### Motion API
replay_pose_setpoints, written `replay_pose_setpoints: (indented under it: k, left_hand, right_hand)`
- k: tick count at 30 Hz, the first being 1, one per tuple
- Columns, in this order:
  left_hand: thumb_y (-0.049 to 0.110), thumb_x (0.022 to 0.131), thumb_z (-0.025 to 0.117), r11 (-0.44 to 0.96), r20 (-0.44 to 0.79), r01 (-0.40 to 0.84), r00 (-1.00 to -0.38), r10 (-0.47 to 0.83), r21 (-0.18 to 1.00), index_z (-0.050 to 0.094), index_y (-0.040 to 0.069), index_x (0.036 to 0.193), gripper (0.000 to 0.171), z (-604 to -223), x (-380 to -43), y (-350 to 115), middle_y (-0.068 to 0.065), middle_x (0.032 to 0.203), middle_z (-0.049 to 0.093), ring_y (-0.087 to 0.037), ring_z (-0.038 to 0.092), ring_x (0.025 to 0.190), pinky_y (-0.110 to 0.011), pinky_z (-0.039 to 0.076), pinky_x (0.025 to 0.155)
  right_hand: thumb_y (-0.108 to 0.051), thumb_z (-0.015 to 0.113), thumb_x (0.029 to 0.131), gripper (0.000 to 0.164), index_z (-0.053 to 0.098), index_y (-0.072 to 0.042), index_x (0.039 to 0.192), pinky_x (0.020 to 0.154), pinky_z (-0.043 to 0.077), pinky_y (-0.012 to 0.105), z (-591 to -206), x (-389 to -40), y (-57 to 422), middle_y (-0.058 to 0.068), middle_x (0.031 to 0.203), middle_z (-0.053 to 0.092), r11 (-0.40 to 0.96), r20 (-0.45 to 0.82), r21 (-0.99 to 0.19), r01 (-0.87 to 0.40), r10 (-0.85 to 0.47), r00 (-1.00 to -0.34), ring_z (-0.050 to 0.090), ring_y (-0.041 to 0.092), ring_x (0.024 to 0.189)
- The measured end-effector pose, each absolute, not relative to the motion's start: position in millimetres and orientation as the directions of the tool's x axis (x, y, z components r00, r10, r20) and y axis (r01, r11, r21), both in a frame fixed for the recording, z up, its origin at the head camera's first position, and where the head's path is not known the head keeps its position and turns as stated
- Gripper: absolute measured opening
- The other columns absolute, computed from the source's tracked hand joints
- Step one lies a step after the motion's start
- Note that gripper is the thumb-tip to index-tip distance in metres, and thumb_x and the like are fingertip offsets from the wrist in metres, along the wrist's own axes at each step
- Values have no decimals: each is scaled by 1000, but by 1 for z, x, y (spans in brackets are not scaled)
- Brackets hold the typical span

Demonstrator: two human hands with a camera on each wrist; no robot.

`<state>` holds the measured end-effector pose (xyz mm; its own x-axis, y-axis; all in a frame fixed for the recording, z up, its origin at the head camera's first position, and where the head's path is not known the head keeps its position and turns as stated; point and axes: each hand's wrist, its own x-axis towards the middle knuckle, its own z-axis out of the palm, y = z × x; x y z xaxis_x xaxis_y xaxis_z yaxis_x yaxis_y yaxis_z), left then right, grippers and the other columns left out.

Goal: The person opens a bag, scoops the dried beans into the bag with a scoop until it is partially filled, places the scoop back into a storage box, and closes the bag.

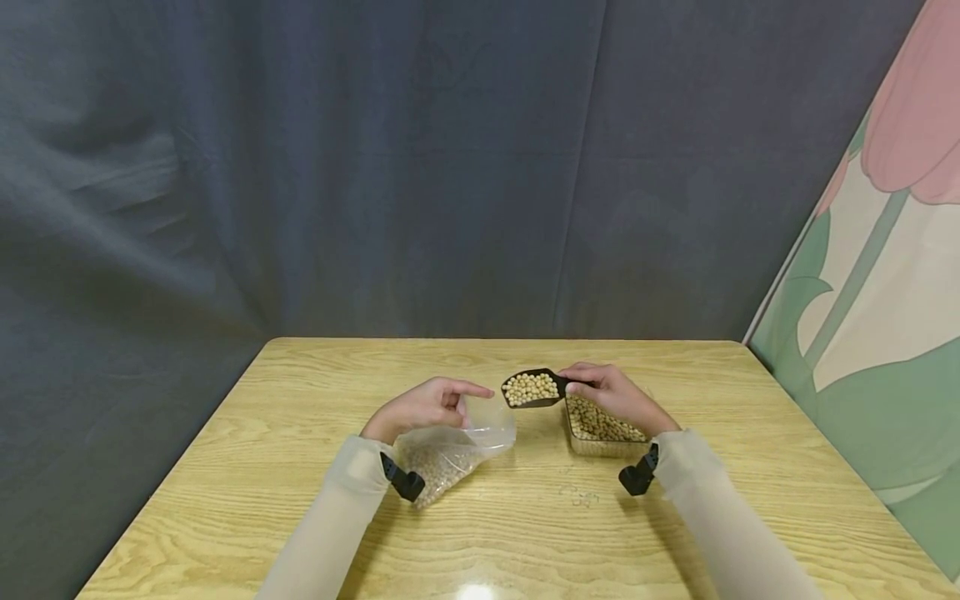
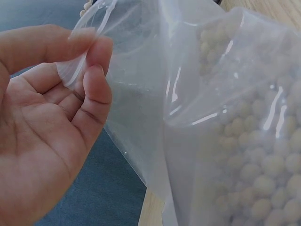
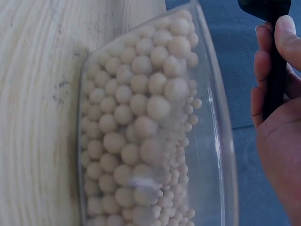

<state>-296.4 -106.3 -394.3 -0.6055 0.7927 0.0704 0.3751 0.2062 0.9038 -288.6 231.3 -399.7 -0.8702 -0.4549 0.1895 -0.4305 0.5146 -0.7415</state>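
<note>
A clear plastic zip bag (image 1: 450, 461), partly filled with pale round beans that look like soybeans, lies on the table below my left hand (image 1: 424, 408). My left thumb and fingers pinch the rim of its mouth (image 2: 77, 61), lifting it. My right hand (image 1: 617, 396) grips the handle of a black scoop (image 1: 542, 402), seen as a dark handle (image 3: 275, 80) in the right wrist view. Beans (image 1: 531, 388) are heaped in the scoop, which is held just right of the bag's mouth. Beneath the right hand stands a clear rectangular container (image 1: 600, 448) of the same beans.
The light wood table (image 1: 247, 467) ends at a back edge before a dark curtain (image 1: 450, 183). Some small faint marks (image 1: 581, 497) show on the tabletop in front of the container. A flower-patterned panel (image 1: 862, 275) stands at the right.
</note>
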Motion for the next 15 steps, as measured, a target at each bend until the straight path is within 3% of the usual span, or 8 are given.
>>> replay_pose_setpoints:
  k: [11, 15]
  left_hand:
    - [-10, 84, 57, 199, 69, 367, -603, 795, 909, 48, -7, 137, 54, -394, -297, -106, 0, 73, 62, -11, 56, 67, -29, 46, 64]
    - [-9, 83, 58, 199, 67, 361, -607, 792, 911, 47, -7, 138, 55, -394, -297, -107, 1, 72, 61, -11, 55, 65, -28, 44, 62]
  right_hand:
    - [-24, 54, 98, 40, 59, -3, 132, 96, 45, 51, -399, -290, 221, 21, 133, 56, 503, 174, -737, -451, -504, -846, 52, 39, 123]
    - [-20, 54, 98, 38, 59, -3, 131, 92, 48, 44, -399, -291, 217, 20, 132, 57, 500, 165, -731, -465, -531, -831, 53, 37, 121]
